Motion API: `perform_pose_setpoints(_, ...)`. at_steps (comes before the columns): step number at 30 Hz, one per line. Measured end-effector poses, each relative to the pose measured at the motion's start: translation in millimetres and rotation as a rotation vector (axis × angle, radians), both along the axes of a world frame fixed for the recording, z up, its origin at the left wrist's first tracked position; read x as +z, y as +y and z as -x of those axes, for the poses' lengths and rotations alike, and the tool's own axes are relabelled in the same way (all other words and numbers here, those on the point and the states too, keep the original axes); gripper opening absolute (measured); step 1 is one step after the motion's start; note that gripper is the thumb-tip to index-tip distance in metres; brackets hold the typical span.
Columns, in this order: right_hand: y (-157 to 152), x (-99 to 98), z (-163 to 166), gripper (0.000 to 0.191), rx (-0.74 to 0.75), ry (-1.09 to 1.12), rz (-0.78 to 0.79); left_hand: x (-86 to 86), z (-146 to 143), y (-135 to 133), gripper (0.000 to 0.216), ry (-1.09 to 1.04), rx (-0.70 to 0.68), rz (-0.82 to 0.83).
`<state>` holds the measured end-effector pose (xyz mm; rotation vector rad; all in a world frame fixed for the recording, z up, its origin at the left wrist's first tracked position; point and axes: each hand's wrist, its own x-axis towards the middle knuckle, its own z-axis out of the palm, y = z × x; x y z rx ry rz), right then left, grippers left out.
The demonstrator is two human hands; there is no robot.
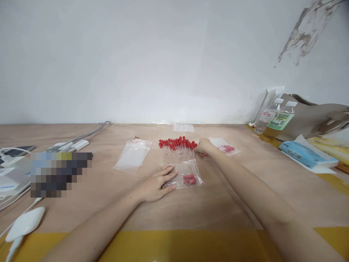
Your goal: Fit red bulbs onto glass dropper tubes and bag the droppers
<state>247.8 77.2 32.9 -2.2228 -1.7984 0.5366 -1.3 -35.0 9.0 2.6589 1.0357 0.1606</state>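
My left hand (159,182) lies flat, fingers spread, on the left part of a clear zip bag (178,175). Two red rubber bulbs (189,178) show inside that bag's right end. Behind it a row of droppers (178,143) with red bulbs and thin clear tubes lies with the bulbs pointing to the wall. At the row's right end, my right hand (204,145) has its fingers closed at the bulb of a dropper; the fingertips are partly hidden. Just right of this hand, a pile of clear bags (227,148) holds more red bulbs.
Flat clear bags (133,155) lie to the left, and another bag (183,127) lies near the wall. Cables, white chargers (80,145) and a blurred-out item (61,174) take up the left side. Two bottles (280,118) and a blue tissue pack (308,154) stand right.
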Motion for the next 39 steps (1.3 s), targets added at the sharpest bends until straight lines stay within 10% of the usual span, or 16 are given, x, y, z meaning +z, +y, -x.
perform_pose_setpoints(9,-3.9,3.0,-6.8,0.010,-0.064,0.297,0.035,-2.1,0.6,0.0,0.057,-0.011,-0.001,-0.021)
perform_pose_setpoints(21,-91.0,-31.2,-21.9,0.052,-0.100,1.015,-0.564,-2.0,-0.2,0.7,0.056,-0.002,-0.006,-0.020)
perform_pose_setpoints(28,-100.0,-51.9,-4.3,0.034,-0.042,1.297,-0.397,-0.8,0.4,-1.7,0.059,-0.028,-0.011,-0.054)
perform_pose_setpoints(39,-106.3,-45.8,-21.7,0.019,0.601,0.570,-0.425,1.9,-1.8,-2.8,0.059,-0.046,-0.015,-0.054)
